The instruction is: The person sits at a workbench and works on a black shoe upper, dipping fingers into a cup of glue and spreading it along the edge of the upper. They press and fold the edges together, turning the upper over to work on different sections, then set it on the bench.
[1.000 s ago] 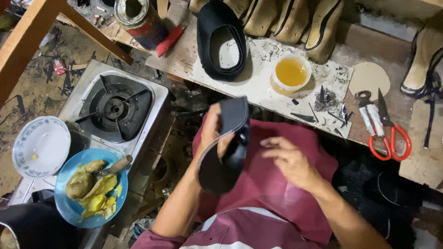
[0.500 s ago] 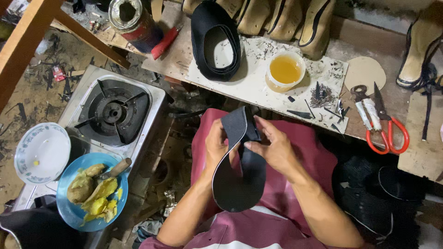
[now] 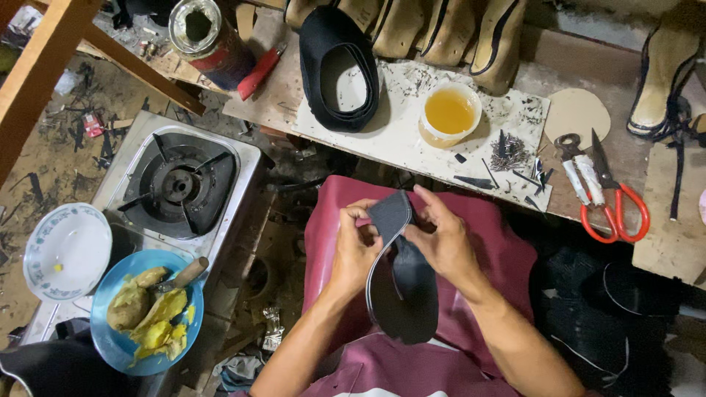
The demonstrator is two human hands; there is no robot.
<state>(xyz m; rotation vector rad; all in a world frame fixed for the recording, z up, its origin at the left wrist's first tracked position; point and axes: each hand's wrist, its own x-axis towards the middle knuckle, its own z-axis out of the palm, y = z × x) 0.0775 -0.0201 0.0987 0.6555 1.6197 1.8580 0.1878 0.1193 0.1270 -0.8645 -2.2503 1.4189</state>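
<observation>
Both of my hands hold a dark grey shoe sole piece (image 3: pixel 403 294) over my lap, which is covered by a maroon cloth (image 3: pixel 500 242). My left hand (image 3: pixel 354 246) pinches the folded upper end of the piece from the left. My right hand (image 3: pixel 440 239) grips the same end from the right, fingers curled over its edge. The rounded lower part of the sole hangs down between my forearms.
On the workbench lie a black shoe upper (image 3: pixel 338 70), a cup of yellow glue (image 3: pixel 450 112), a pile of small nails (image 3: pixel 509 154), and red-handled scissors (image 3: pixel 614 202). A gas stove (image 3: pixel 180 184), a white plate (image 3: pixel 66 250) and a blue plate with food (image 3: pixel 147 312) sit at left.
The sole piece has been lowered from upright before me to my lap. My right hand moved in and took hold of its upper end beside my left hand.
</observation>
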